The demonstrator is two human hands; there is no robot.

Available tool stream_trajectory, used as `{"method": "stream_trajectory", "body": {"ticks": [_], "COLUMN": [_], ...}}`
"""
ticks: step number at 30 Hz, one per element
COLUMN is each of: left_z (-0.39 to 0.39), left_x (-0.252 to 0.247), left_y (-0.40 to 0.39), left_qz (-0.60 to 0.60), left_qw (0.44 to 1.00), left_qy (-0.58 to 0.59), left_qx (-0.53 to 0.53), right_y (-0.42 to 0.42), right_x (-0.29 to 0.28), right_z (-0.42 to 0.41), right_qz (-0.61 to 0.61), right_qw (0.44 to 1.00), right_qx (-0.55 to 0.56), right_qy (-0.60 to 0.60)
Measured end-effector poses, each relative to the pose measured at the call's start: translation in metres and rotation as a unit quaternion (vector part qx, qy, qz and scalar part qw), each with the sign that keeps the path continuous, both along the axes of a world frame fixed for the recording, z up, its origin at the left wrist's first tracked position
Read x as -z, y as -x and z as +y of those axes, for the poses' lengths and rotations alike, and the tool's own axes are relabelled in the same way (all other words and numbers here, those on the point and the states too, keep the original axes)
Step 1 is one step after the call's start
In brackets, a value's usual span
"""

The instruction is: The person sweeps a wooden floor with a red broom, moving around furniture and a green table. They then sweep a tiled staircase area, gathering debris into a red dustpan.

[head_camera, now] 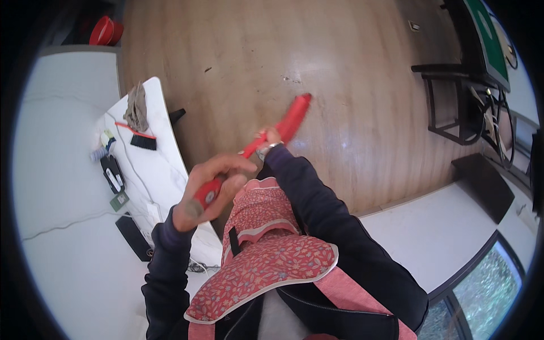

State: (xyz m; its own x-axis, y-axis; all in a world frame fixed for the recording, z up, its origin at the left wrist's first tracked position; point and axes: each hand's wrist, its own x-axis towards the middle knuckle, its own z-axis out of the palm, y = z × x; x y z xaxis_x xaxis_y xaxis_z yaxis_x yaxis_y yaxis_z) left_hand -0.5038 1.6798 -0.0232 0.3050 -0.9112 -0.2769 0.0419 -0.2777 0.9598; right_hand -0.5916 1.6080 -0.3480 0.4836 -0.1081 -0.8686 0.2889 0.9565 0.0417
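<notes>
I hold a long red-handled tool (292,121), seemingly a broom, slanting down toward the wood-look floor (357,127). My left hand (205,173) is around the top of its handle, whose grey end sticks out near my wrist. Farther down the shaft, my right hand (271,137) is closed on it, just above the wide red lower part. That lower part is blurred, and its far end is at the floor. Small dark bits and pale debris (291,79) lie on the floor beyond it.
Left of me, a white table (163,170) bears a grey cloth (137,108), a red-handled brush (143,141) and a black box (113,174). A red bucket (106,32) stands at the far left. To the right are a dark stool (446,102) and hanging cables (497,119).
</notes>
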Motion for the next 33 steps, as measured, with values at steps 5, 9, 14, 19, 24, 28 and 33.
{"method": "stream_trajectory", "body": {"ticks": [5,9,14,19,24,28,33], "left_z": [-0.046,-0.066,-0.089,-0.163,-0.233,-0.231,-0.251], "left_x": [-0.023,-0.053,-0.065,-0.005,0.042,0.020,-0.028], "left_y": [0.062,0.082,0.100,0.145,0.171,0.128,0.079], "left_qz": [-0.191,-0.232,-0.110,-0.045,0.069,-0.022,-0.113], "left_qw": [0.955,0.928,0.968,0.987,0.996,0.998,0.992], "left_qy": [0.176,0.199,0.198,0.148,0.064,0.016,-0.011], "left_qx": [0.143,0.212,0.111,0.048,-0.004,-0.055,-0.052], "right_y": [-0.016,0.003,0.093,0.216,0.262,0.179,0.004], "right_x": [-0.039,-0.089,-0.122,-0.035,0.027,0.038,-0.019], "right_z": [-0.036,-0.076,-0.146,-0.237,-0.297,-0.277,-0.255], "right_qz": [-0.258,-0.243,-0.105,0.148,0.171,0.134,0.000], "right_qw": [0.961,0.967,0.994,0.978,0.984,0.987,0.989], "right_qx": [0.057,0.051,-0.009,-0.033,-0.017,-0.056,-0.076], "right_qy": [-0.078,-0.052,0.037,0.142,0.042,0.071,0.125]}}
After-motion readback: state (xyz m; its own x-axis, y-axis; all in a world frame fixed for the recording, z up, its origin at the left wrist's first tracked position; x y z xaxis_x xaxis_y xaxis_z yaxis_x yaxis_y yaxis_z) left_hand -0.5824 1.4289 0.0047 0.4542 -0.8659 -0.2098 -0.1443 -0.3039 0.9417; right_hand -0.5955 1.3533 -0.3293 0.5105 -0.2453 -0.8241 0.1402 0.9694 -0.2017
